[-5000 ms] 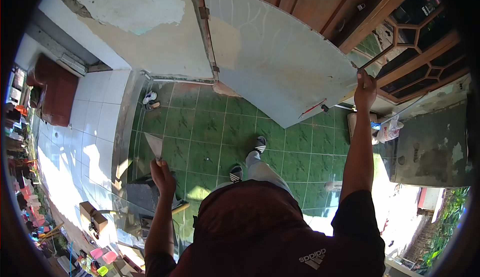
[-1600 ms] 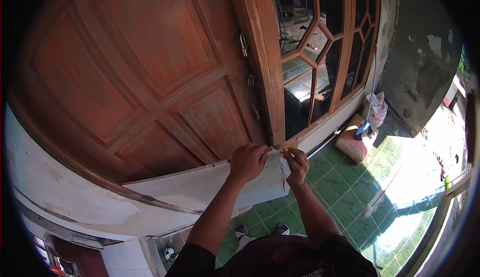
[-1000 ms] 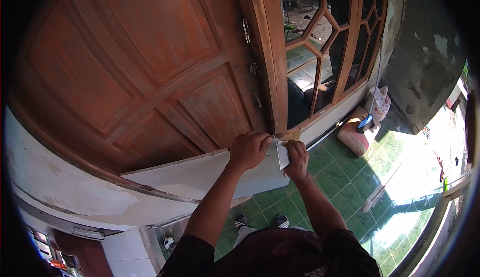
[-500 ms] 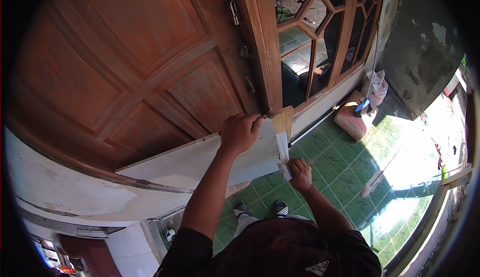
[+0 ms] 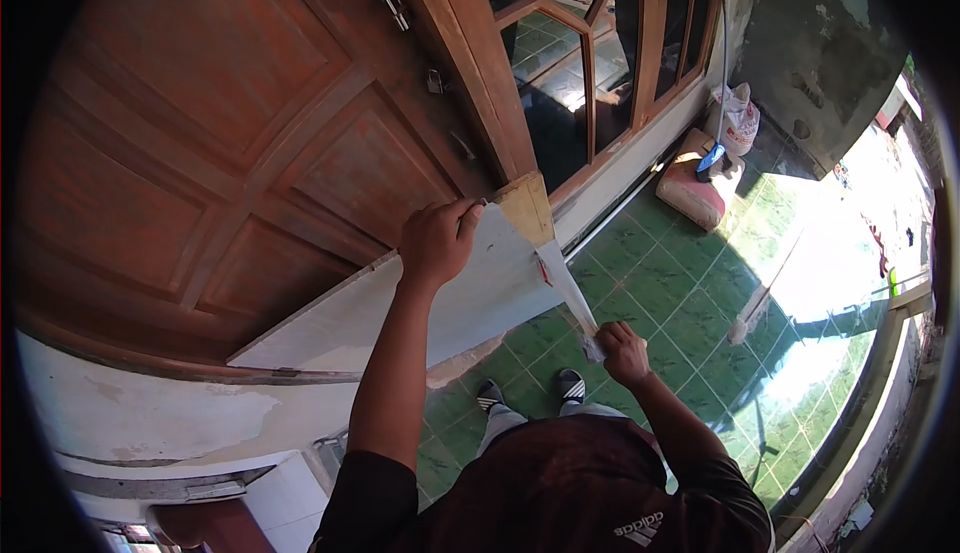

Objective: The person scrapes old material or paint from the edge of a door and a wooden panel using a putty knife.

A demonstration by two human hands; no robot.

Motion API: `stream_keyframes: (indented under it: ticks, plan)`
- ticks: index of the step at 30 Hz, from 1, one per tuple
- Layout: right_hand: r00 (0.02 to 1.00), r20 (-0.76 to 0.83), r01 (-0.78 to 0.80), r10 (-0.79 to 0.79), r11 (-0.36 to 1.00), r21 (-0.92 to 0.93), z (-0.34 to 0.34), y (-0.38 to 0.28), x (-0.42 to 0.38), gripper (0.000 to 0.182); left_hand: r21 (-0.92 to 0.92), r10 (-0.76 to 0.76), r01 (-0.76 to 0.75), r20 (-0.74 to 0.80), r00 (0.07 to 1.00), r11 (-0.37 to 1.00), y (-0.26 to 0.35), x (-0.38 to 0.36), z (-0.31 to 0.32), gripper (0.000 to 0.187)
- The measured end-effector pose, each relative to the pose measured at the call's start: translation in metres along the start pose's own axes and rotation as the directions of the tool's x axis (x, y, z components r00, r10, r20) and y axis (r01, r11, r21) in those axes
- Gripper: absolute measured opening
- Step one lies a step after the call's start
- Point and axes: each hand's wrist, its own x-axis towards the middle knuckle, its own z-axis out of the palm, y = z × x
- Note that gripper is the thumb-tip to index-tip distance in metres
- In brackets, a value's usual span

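My left hand (image 5: 438,243) grips the upper edge of a long white board (image 5: 490,288), which leans in front of the wooden door. Bare yellowish wood (image 5: 527,209) shows at the board's near-right corner. My right hand (image 5: 622,353) is closed on the lower end of a whitish strip (image 5: 570,293), like tape or peeled surface film. That strip stretches taut from the board's right end to my fingers. A small red mark (image 5: 544,270) shows beside it on the board.
The brown panelled door (image 5: 240,103) with a padlock (image 5: 396,7) rises at left, beside a framed window (image 5: 560,83). On the green tiled floor (image 5: 640,283) lie a pinkish sack (image 5: 700,181) and a blue-headed broom (image 5: 711,160). My sandalled feet (image 5: 530,393) stand below.
My right hand has pulled away from the board's end, and a longer length of strip now spans the gap. The view has shifted; my left hand stays on the board's edge.
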Motion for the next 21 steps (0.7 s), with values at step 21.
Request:
stream_keyframes:
  ticks: [21]
  plan:
    - [0.654, -0.064, -0.708, 0.754, 0.639, 0.299, 0.003, 0.048, -0.148, 0.017, 0.031, -0.009, 0.009, -0.013, 1.000, 0.999, -0.005, 0.004, 0.006, 0.038]
